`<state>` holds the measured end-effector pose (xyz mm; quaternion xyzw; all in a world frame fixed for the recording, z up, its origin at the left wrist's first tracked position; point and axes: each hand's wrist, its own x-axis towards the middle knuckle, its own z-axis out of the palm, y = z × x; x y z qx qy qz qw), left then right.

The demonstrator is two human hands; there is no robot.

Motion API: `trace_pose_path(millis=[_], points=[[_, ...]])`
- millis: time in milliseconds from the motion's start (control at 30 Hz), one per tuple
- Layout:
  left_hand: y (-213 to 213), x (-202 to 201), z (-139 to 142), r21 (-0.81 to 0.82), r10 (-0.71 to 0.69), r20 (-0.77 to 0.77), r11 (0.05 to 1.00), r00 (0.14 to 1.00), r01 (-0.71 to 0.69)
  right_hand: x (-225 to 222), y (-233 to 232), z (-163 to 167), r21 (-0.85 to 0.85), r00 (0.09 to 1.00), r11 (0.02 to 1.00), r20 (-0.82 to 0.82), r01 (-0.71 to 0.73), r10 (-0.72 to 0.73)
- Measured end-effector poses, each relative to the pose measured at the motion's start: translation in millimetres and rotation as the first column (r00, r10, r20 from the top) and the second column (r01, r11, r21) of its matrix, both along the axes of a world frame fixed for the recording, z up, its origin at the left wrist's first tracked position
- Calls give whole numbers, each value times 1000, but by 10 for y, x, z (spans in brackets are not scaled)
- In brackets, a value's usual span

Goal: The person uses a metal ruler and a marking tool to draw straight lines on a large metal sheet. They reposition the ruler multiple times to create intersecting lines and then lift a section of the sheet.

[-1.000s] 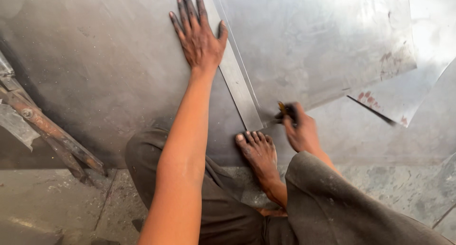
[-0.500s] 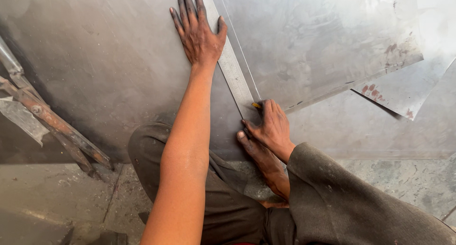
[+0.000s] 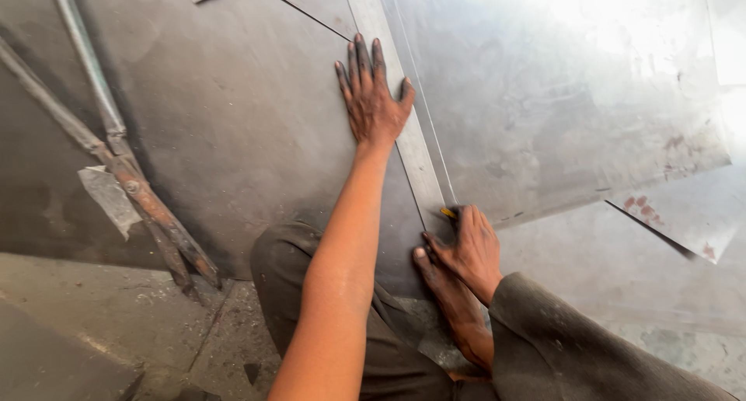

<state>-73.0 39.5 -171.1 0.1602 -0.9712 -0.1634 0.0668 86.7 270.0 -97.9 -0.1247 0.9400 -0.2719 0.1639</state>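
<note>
Your left hand [image 3: 373, 98] lies flat, fingers spread, on the long grey metal straightedge strip [image 3: 408, 137] at upper centre, likely pinning it to the dull grey sheet metal [image 3: 233, 137]. Your right hand [image 3: 470, 249] is curled tight around a small yellow-tipped scribing tool [image 3: 448, 212] at the strip's lower end (its point is hidden). Your bare foot [image 3: 454, 300] braces beside it.

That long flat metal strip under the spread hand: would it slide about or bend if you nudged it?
Probably slides easily: the metal strip lies on smooth sheet metal, pinned by the left hand and a foot. Looks thin and long, so likely springy when lifted.
</note>
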Motion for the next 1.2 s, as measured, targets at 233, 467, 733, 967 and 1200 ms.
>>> trace_pose_path(millis=[233, 467, 733, 967, 1200], points=[[8, -10, 55, 35, 20, 30, 999, 999, -21, 22, 21, -71, 34, 1000, 999, -11, -21, 21], [11, 26, -66, 39, -2, -18, 999, 1000, 3, 68, 82, -164, 32, 1000, 999, -5, -14, 14], [17, 16, -68, 32, -2, 1, 999, 1000, 2, 71, 65, -166, 6, 1000, 1000, 29, 12, -12], [29, 12, -120, 25, -9, -17, 1000, 1000, 9, 79, 69, -159, 4, 999, 1000, 42, 20, -20], [15, 2, -65, 31, 6, 7, 999, 1000, -6, 58, 43, -128, 1, 999, 1000, 34, 31, -31]])
